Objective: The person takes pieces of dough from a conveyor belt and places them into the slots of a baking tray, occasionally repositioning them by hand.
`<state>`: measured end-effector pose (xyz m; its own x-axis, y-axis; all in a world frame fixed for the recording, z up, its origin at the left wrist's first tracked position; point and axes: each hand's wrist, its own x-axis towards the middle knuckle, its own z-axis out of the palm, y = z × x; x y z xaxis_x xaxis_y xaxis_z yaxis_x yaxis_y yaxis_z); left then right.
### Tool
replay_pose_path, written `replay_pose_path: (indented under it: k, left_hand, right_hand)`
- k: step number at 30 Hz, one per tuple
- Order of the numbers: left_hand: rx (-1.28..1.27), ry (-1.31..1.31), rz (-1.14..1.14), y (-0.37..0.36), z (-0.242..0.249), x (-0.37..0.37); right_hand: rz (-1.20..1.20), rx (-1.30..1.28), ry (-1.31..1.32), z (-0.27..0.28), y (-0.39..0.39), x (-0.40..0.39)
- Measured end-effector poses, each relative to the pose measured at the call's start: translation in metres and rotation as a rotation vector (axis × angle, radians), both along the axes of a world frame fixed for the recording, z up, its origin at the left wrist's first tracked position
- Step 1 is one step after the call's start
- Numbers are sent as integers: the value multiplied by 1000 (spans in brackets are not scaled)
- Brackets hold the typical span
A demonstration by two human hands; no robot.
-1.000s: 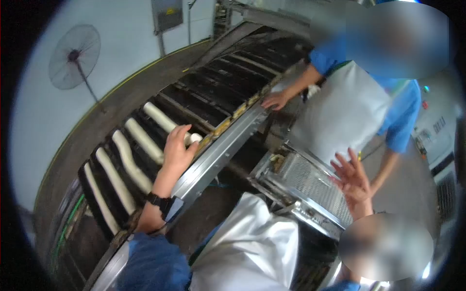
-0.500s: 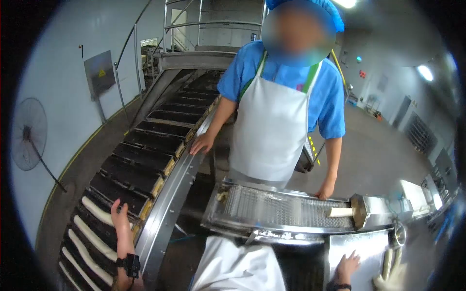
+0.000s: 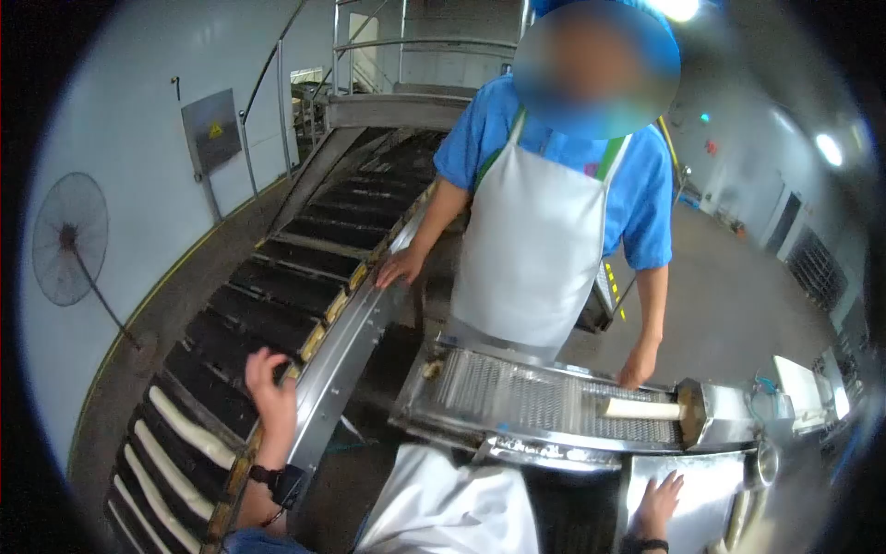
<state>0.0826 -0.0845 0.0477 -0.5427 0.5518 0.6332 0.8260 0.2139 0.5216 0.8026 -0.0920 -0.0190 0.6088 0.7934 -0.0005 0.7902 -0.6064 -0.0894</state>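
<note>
My left hand [image 3: 270, 388] is raised over the right edge of the conveyor of dark trays [image 3: 286, 286]. Its fingers are curved with a gap to the thumb, and nothing shows in them. Down and left of it, several long white dough strips [image 3: 189, 429] lie in the nearer trays. My right hand [image 3: 660, 504] rests flat, fingers spread, on a shiny metal plate [image 3: 711, 475]. More dough strips [image 3: 743, 517] lie at the plate's right edge. A single dough piece [image 3: 637, 408] sits on the mesh belt [image 3: 517, 390] ahead of that hand.
Across the mesh belt stands a co-worker in a white apron [image 3: 531, 249], one hand [image 3: 400, 267] on the tray conveyor's metal rail [image 3: 346, 369], the other [image 3: 637, 365] at the belt's far edge. A metal housing [image 3: 720, 413] covers the belt's right end. A fan [image 3: 69, 238] stands left.
My left hand has come away from the nearest dough strip, up and to the right. The dough piece on the mesh belt has moved left, out of the housing. My right hand stays put.
</note>
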Motion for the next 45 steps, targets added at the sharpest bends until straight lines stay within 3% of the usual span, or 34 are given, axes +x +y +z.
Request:
replay_pose_path:
  k: [2,4,5,8,11,15,18,25,33,36,39,41,42,45]
  left_hand:
    - [-3,-19,-109,23,1,14]
    - [-220,54,-253,39,-6,23]
    - [-210,53,-265,45,-11,22]
    - [-422,359,-399,54,-36,8]
    - [-486,587,-559,51,-25,16]
    - [-453,508,-515,57,-30,20]
    - [-434,297,-565,64,-44,18]
    - [-457,242,-569,69,-49,17]
    - [-491,151,-486,67,-50,23]
    - [-340,-30,-433,79,-43,19]
    - [-215,55,-359,82,-10,8]
    - [-192,234,-138,87,-11,-11]
    - [-310,212,-54,81,7,-12]
    - [-482,23,79,70,-5,-39]
  right_hand:
    - [26,-34,57,10,7,-12]
    - [46,2,55,8,6,-19]
    - [83,20,52,5,7,-21]
    - [96,11,49,6,10,-21]
    - [98,10,50,6,11,-21]
    - [91,12,42,14,10,-31]
    - [69,-27,-1,8,16,-29]
    - [64,-35,9,9,18,-28]
    - [95,-24,31,-10,18,-9]
    - [140,-34,-8,-18,18,-5]
    - [158,9,-34,-27,18,2]
    - [148,-3,-56,-25,19,4]
    - [148,-10,-57,-24,18,4]
    - [149,31,-37,-29,16,4]
